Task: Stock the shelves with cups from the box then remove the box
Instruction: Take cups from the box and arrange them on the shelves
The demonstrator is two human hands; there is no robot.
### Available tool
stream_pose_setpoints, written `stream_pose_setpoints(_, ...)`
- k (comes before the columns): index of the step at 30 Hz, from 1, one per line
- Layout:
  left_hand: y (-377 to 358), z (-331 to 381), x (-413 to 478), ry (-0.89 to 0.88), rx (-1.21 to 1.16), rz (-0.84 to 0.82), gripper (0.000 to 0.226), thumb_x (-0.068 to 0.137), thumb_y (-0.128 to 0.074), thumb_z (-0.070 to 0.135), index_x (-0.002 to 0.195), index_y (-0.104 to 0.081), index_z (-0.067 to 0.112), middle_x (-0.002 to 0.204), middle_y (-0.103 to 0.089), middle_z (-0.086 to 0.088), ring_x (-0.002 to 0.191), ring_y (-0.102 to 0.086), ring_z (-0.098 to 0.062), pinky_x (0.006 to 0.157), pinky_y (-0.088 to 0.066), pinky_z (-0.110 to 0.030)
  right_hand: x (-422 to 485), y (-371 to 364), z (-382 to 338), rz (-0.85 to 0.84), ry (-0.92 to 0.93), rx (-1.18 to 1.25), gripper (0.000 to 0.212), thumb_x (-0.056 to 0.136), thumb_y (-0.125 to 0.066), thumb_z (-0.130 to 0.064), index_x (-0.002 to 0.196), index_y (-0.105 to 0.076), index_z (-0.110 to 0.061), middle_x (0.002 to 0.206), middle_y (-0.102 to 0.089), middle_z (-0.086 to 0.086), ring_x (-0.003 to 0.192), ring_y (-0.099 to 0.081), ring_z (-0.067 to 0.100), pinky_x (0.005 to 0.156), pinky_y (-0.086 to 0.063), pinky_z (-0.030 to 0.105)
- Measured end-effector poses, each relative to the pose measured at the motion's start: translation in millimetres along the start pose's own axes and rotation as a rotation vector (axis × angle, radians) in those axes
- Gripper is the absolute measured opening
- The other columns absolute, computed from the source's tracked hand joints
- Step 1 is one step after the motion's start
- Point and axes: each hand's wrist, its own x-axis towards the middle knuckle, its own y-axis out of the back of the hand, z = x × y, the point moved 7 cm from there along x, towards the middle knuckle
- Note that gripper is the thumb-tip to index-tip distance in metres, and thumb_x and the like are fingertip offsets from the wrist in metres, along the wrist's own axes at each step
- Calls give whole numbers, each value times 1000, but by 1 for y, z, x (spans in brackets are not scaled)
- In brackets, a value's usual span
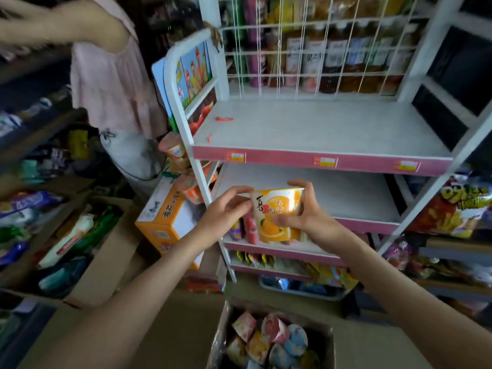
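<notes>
Gripping glossy orange tapered cup (277, 214), right hand (308, 219), smooth white shelf (346, 198)

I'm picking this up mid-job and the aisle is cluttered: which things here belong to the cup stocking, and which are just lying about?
Part of the job:
- orange cup, gripped by right hand, left hand touching it
- box of cups
- bare shelves

Lying about:
- orange carton
- bottles behind the wire grid
- snack bags
- another person

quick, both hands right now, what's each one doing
Left hand: open, fingertips touching the orange printed cup.
Right hand: closed around the cup.
</notes>
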Motion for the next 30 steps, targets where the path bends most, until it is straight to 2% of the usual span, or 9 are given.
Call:
stream_pose_setpoints(2, 12, 12, 12, 8, -62, -31, 22, 94, -56, 16, 114, -62, 24, 106, -68, -11, 104, -64, -26, 99, -44, -52, 10, -2, -18, 2, 52, 4, 79, 54, -87, -30, 110, -35, -49, 106, -55, 23, 86, -59, 49, 69, -49, 69)
stream_pose_setpoints(4, 23, 20, 27, 39, -79, -75, 27, 87, -63, 32, 114, -62, 30, 114, -66, -7, 109, -62, -23, 102, -41, -53, 20, -6, -37, 8, 100, 28, 79, 65, -84, -15, 118, -31, -40, 111, -54, 18, 89, -64, 31, 69, -57, 42)
stream_pose_setpoints(6, 30, 24, 40, 100, -143, -136, 41, 74, -70, 46, 112, -62, 34, 121, -64, -1, 115, -59, -21, 105, -38, -52, 35, -10, -50, 14, 114, 70, 78, 72, -78, -3, 126, -27, -27, 109, -56, 11, 88, -65, 18, 69, -55, 29)
stream_pose_setpoints(12, 43, 43, 71, 144, -218, -124, 33, 86, -56, 42, 108, -63, 18, 102, -71, -3, 96, -67, -19, 93, -51, -42, 78, -26, -74, 50, 60, 254, 86, 62, -81, -20, 128, -27, -21, 122, -58, 15, 101, -66, 26, 81, -56, 38)
stream_pose_setpoints(14, 49, 43, 74, 117, -171, -145, 30, 90, -53, 38, 112, -62, 19, 107, -70, -3, 99, -67, -18, 91, -52, -38, 85, -29, -69, 49, 75, 233, 87, 63, -85, -17, 128, -27, -20, 123, -56, 16, 102, -65, 25, 82, -56, 37)
stream_pose_setpoints(19, 56, -1, 64, 85, -112, -277, 38, 91, -58, 9, 127, -51, 18, 109, -65, 8, 93, -65, 3, 75, -51, -14, 83, -44, -16, -17, 57, 76, 101, 63, -83, -1, 134, -16, -28, 118, -53, 9, 89, -67, 10, 70, -54, 24)
stream_pose_setpoints(23, 54, -57, 65, 146, -120, -248, 45, 88, -60, 1, 126, -47, 21, 113, -63, 7, 91, -64, 6, 76, -51, -14, 93, -59, 35, -16, -40, 80, 100, 75, -66, 18, 138, -6, -32, 106, -50, 5, 59, -62, -3, 48, -46, 12)
stream_pose_setpoints(26, 53, -95, 82, 169, -95, -192, 51, 87, -62, 10, 133, -44, 23, 124, -61, 0, 104, -61, -2, 86, -51, -19, 119, -58, 77, -11, -90, 72, 105, 73, -73, 8, 141, -5, -35, 114, -55, 7, 72, -66, 5, 52, -48, 17)
stream_pose_setpoints(30, 46, -135, 119, 105, -50, -103, 56, 90, -60, 17, 140, -36, 24, 122, -57, 7, 107, -57, -6, 84, -49, -14, 169, -46, 115, 9, -50, -1, 85, 64, -86, -18, 131, -34, -15, 107, -64, 12, 81, -70, 12, 60, -53, 21)
